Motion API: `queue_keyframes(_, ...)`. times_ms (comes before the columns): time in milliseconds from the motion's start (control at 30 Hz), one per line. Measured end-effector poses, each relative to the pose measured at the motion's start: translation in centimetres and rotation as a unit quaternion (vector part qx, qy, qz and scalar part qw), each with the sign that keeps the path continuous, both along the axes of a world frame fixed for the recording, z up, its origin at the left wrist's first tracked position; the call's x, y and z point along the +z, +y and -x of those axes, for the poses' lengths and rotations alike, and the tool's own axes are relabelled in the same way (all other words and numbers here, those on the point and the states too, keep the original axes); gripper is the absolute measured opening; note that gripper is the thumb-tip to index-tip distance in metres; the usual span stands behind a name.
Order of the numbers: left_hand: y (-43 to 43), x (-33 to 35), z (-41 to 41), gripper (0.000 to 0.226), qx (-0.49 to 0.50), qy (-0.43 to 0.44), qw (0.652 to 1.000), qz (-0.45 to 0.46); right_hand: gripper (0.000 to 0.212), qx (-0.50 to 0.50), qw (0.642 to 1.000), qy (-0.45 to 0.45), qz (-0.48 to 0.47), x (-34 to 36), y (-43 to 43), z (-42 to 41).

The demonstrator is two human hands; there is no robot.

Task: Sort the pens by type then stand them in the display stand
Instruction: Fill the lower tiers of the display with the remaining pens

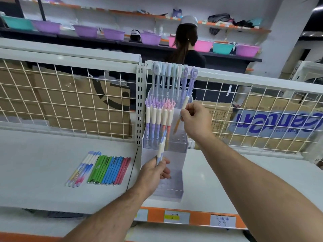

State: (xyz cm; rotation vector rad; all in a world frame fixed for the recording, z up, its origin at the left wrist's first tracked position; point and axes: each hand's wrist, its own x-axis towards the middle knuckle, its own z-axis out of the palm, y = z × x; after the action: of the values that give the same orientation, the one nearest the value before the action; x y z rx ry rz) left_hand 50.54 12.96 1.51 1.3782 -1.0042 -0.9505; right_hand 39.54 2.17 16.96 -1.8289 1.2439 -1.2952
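Pinching hand, right: your right hand point(195, 121) pinches one pen point(185, 103) between thumb and curled fingers, just below its white cap.
That pen: it tilts, tufted top up and to the right, orange barrel pointing down and left over the holed middle step of the display stand point(174, 191); you cannot tell whether its tip touches the step.
Left hand: your left hand point(155, 173) has its fingers curled round a small bunch of white-capped pens point(161, 149), held nearly upright in front of the stand; how many cannot be told.
Stand: clear and stepped, it sits on the white shelf point(43, 163), against the upright post point(139, 102).
Standing row point(158, 117): white-capped pens with purple and pink tufts stand side by side on the left of the middle step.
Back row point(167, 75): taller pale pens stand on the highest step.
Loose pens: green, blue and red pens point(108, 170) lie side by side on the shelf, left of the stand, and a few white-capped ones point(82, 170) lie just beside them.
Behind: wire mesh point(70, 93) with cardboard boxes point(52, 105) beyond it.
Farther off: a person point(187, 49) faces away, toward shelves of coloured basins point(85, 30).
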Motion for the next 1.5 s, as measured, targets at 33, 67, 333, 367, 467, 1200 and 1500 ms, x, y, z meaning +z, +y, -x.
queue_keyframes(33,0.0,0.0,0.0,0.025,-0.001,0.0,1.0,0.001,0.008,0.0,1.0,0.0,0.001,0.0,0.0,0.0)
queue_keyframes(67,0.1,-0.1,0.0,0.025,-0.002,0.0,1.0,0.002,0.008,-0.001,1.0,0.002,0.002,0.1,-0.1,-0.1)
queue_keyframes(333,0.3,0.2,0.1,0.025,-0.007,0.008,1.0,0.002,0.011,0.013,0.993,0.116,-0.025,-1.6,-0.6,-0.7)
queue_keyframes(367,0.3,0.3,0.1,0.025,-0.007,0.01,1.0,0.002,0.012,0.009,0.992,0.119,-0.025,-1.8,-0.7,-0.7)
queue_keyframes(467,0.4,0.4,0.1,0.025,-0.011,0.013,1.0,0.002,0.017,0.007,0.992,0.123,-0.02,-2.0,-0.8,-0.7)
queue_keyframes(1200,0.4,1.1,0.3,0.022,-0.025,0.063,0.998,0.003,0.01,0.18,0.971,0.106,-0.113,-6.1,5.2,1.0)
queue_keyframes(1500,0.6,1.2,0.2,0.025,-0.027,0.068,0.997,-0.006,0.007,0.19,0.97,0.048,-0.143,-6.2,5.3,0.9)
